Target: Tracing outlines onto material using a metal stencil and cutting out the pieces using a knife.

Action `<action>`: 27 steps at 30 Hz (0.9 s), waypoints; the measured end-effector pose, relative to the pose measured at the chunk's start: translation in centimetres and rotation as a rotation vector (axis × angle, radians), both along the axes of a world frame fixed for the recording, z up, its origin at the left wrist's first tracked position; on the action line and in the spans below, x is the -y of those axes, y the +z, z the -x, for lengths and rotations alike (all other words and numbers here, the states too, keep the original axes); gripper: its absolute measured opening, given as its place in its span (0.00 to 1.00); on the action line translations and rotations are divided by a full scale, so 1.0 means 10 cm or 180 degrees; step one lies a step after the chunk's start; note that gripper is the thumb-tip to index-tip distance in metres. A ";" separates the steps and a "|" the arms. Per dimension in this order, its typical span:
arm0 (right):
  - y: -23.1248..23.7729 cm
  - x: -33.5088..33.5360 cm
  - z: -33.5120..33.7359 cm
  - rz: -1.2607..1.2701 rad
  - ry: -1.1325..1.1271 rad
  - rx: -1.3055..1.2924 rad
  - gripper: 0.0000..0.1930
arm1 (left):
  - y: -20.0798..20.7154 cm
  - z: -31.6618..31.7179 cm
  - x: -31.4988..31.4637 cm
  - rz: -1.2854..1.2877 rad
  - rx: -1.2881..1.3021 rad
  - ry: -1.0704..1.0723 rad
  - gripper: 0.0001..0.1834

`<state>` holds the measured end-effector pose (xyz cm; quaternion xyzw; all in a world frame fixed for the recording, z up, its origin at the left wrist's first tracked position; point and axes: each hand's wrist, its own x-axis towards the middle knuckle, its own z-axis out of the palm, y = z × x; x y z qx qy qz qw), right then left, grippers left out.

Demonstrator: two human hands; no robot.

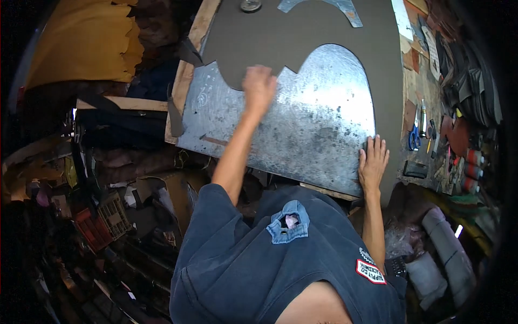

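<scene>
A large dark grey-brown sheet (259, 38) covers the far part of a scuffed metal work surface (280, 124) and runs down its right side. Curved cutouts shape its near edge. My left hand (259, 85) reaches over that edge at the left; motion smears its fingers, so its grip and anything in it are unclear. My right hand (373, 162) lies flat with fingers stretched, on the sheet's right-hand strip beside the bare metal. Farther back, a curved grey template (349, 12) rests on the sheet, near a small round metal object (250, 5).
At the right, a wooden bench (413, 119) holds blue-handled scissors (414, 137), other hand tools and a dark block (415, 169). Wooden framing (182, 86) borders the metal at the left, with dark scraps hanging on it. Yellow hide (86, 46) and crates (113, 216) stand farther left.
</scene>
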<state>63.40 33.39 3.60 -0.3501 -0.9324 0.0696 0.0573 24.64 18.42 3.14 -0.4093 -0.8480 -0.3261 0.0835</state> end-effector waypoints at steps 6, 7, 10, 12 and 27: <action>-0.02 0.01 0.04 -0.0286 -0.0280 0.0073 0.25 | -0.12 1.17 0.83 0.1241 -0.0149 0.0999 0.31; -0.03 0.01 0.04 -0.0406 -0.0370 0.0034 0.25 | -0.11 1.17 0.78 0.1387 0.0008 0.0828 0.33; -0.10 -0.05 0.07 -0.0572 -0.1087 -0.0145 0.25 | -0.26 1.16 0.68 0.0742 -0.0115 0.0604 0.30; -0.21 -0.10 0.04 -0.0610 -0.1549 -0.0270 0.25 | -0.31 1.14 0.56 0.0266 0.0131 0.0643 0.32; 0.25 -0.47 -0.11 0.0144 -0.2158 -0.0618 0.25 | -0.62 1.86 0.71 -0.2422 0.5284 0.0947 0.24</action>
